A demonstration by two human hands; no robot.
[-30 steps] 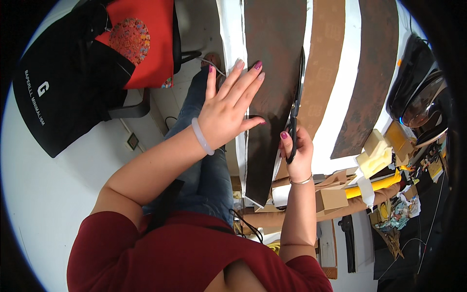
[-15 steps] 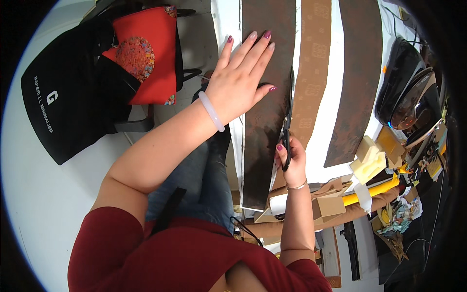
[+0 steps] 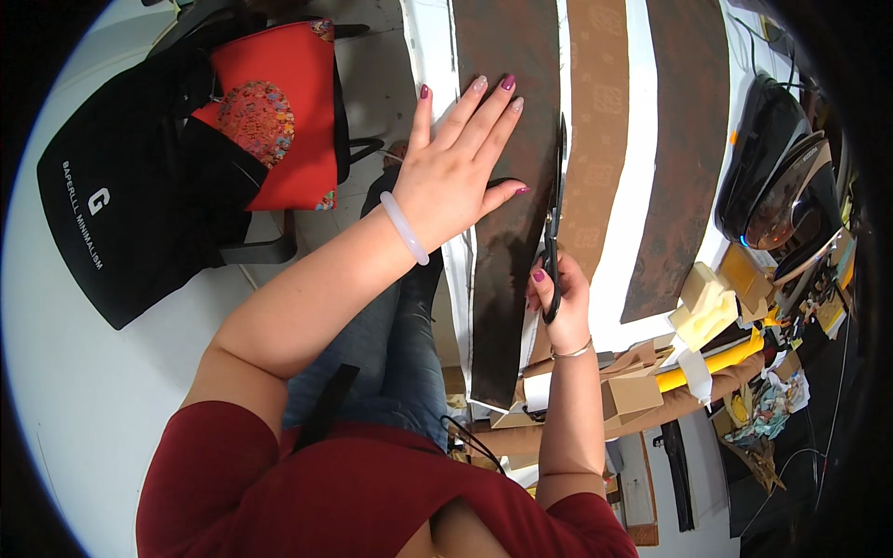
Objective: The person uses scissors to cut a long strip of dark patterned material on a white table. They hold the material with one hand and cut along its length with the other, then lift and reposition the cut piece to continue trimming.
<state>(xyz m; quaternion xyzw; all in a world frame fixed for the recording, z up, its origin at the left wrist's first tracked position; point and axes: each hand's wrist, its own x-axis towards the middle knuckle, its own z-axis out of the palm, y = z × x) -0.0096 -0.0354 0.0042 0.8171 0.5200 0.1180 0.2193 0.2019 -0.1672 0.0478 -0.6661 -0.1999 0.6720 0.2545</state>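
Note:
My left hand (image 3: pixel 454 177) lies flat, fingers spread, on a long dark brown mottled fabric strip (image 3: pixel 507 270), pressing it against the white table surface. A pale lilac bangle (image 3: pixel 404 228) circles that wrist. My right hand (image 3: pixel 566 302) grips black-handled scissors (image 3: pixel 553 223), which point away from me along the strip's right edge. Their blades look nearly closed from above; I cannot tell how far apart they are. Directly right of them runs a lighter brown patterned strip (image 3: pixel 595 102).
Another dark strip (image 3: pixel 684 139) lies further right, beside a black iron (image 3: pixel 791 200). Pale yellow foam pieces (image 3: pixel 704 302) and cardboard (image 3: pixel 633 395) sit at the near right. At the left are a red bag (image 3: pixel 279 121) and a black bag (image 3: pixel 102 205) on a chair.
My right hand has pushed the scissors slightly farther away from me along the fabric edge. The left hand sits slightly nearer to me, and the strip's near end has shifted a little right.

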